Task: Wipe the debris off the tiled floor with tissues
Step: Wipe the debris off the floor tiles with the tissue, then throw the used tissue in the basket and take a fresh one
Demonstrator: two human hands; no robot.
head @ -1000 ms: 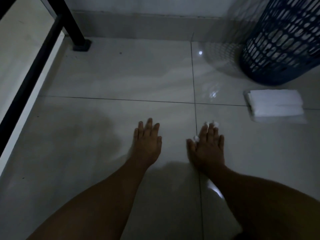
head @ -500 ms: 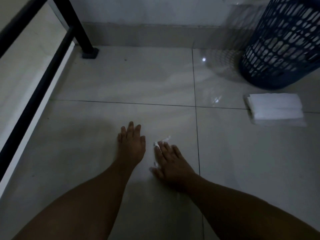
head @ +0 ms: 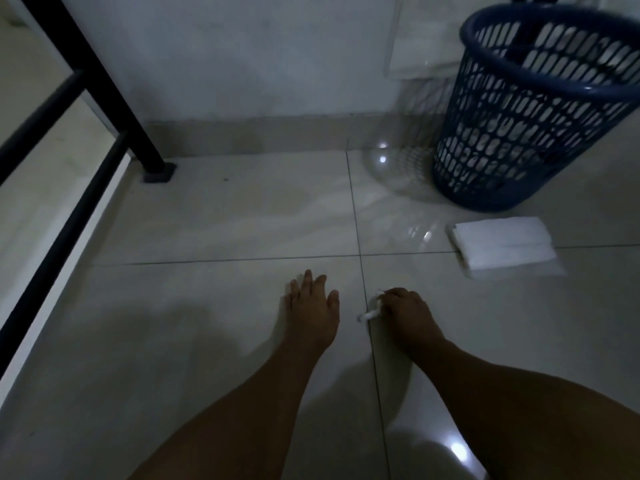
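Note:
My right hand (head: 407, 311) is curled around a crumpled white tissue (head: 370, 314), which pokes out on its left side, low over the grey tiled floor (head: 214, 341) right by a grout line. My left hand (head: 311, 306) lies flat on the tile just to the left, fingers spread and holding nothing. A stack of folded white tissues (head: 502, 242) lies on the floor to the right, beyond my right hand. The dim light hides any debris, apart from a small dark speck (head: 225, 179) near the wall.
A dark blue slotted plastic basket (head: 530, 109) stands at the back right, against the wall. A black metal frame (head: 86, 157) runs along the left, one foot resting on the floor by the skirting. A clear plastic item (head: 384, 161) sits beside the basket.
My right hand has swept right across the grout line and bunched the tissue into its fingers. My left hand stays flat on the tile. The view has tilted up, showing more wall and basket.

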